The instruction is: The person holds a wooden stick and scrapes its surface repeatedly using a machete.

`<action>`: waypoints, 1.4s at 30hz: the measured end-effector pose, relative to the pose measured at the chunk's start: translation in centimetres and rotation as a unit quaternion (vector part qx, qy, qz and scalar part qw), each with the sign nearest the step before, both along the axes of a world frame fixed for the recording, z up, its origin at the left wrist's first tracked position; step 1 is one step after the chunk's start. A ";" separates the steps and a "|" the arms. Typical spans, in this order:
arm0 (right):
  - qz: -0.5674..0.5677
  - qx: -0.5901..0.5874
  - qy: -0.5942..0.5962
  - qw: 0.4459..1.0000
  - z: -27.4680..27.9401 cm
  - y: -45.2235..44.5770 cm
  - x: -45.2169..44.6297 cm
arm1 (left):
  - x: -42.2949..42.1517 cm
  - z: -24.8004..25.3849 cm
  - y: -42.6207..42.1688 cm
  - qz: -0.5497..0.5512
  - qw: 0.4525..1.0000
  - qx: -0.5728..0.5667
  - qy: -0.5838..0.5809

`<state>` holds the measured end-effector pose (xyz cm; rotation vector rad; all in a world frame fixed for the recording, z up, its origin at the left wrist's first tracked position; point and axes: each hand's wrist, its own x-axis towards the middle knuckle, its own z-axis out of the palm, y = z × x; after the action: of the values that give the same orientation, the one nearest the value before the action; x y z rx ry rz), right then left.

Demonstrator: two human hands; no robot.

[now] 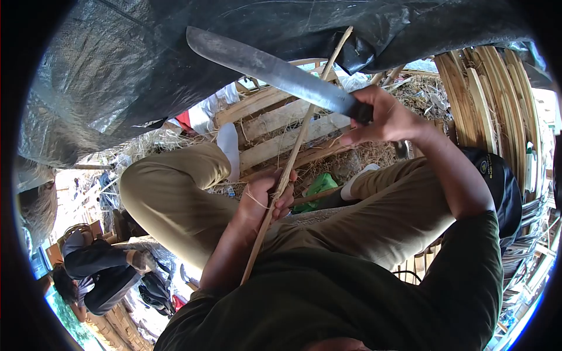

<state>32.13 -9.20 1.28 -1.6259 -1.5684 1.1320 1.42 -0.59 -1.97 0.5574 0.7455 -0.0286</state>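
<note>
1. While the right hand [387, 117] grasps the machete [263, 65] by its dark handle [364, 113], the left hand [260, 194] is clenched around a long, thin wooden stick [297, 141]; neither grip is released.
2. Stick position: slanted in front of the torso, between the legs in khaki trousers [170, 184]; its upper end is near the black plastic sheeting [146, 70], its lower end beside the dark shirt [328, 286].
3. Blade position: laid across the stick in this view, above the left hand; contact between blade and stick cannot be told.
4. Step in hand, as judged: blade work on the stick; whether cutting, splitting or shaving cannot be told.
5. Next move, as judged: calls for a firm left grip, a controlled blade angle and fingers clear of the edge; the trousered legs beneath also require clearance.
</note>
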 end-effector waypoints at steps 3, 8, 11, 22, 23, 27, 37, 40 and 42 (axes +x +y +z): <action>-0.119 0.016 0.031 0.992 0.1 -0.5 -0.5 | 0.1 0.1 -0.1 0.000 1.000 0.009 0.007; -0.103 -0.077 -0.148 0.981 -1.2 0.7 -0.9 | 0.0 0.1 -0.3 -0.004 1.000 0.011 0.012; -0.084 0.038 -0.193 0.977 -4.5 0.6 -2.5 | 0.1 0.5 -0.2 -0.016 1.000 0.004 0.026; -0.143 -0.070 -0.373 0.914 -7.4 5.3 5.4 | -0.7 0.5 -0.1 -0.051 0.997 -0.036 0.054; -0.137 -0.095 -0.335 0.927 -7.3 5.5 5.7 | -0.6 0.5 0.0 -0.050 0.997 -0.036 0.056; 0.008 -0.083 -0.214 0.973 -5.0 5.1 -3.9 | -0.6 0.5 0.3 -0.050 0.997 -0.005 0.061; -0.073 -0.130 -0.305 0.941 -5.2 5.7 -2.2 | -1.2 -0.2 1.2 -0.027 0.994 -0.081 0.062; -0.025 0.005 -0.228 0.973 -5.3 4.7 -4.4 | -1.0 0.6 1.6 -0.033 0.994 -0.095 0.043; -0.059 0.062 -0.240 0.967 -6.9 4.2 -2.4 | -0.8 0.5 2.0 -0.042 0.994 -0.089 0.051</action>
<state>29.75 -5.03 -5.63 -1.9745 -1.7614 0.5848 0.60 1.38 -1.44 0.4196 0.8099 -0.2011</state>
